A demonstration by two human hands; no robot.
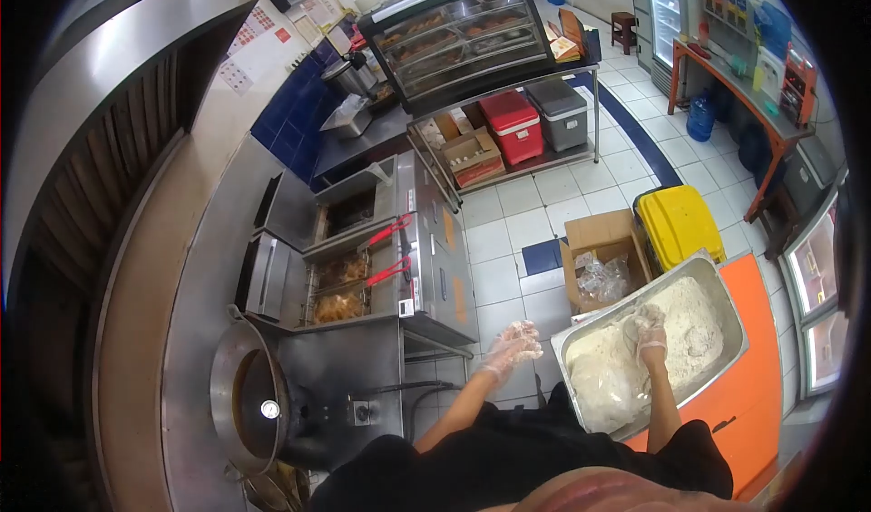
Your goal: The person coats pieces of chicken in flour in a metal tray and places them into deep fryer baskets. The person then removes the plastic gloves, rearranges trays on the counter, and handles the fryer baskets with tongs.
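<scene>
My left hand (513, 345), in a clear plastic glove, hangs over the floor just left of a metal tray (561, 367). White flour cakes its fingers, which look apart with nothing held between them. Inside the tray, my right hand (650, 328), also gloved, touches the heap of flour (694, 317). Flour covers its fingers, so I cannot make out whether they are open or closed, or on anything. At the tray's near left, a clear plastic bag or film (610, 394) seems to lie on the flour.
Left stands a fryer with red-handled baskets (388, 273) holding browned food (337, 308), beside a wok (245, 394) with a dial thermometer (269, 409). An orange table (744, 380) supports the tray. Beyond are a cardboard box (610, 240), a yellow-lidded bin (679, 226) and a display case (458, 40).
</scene>
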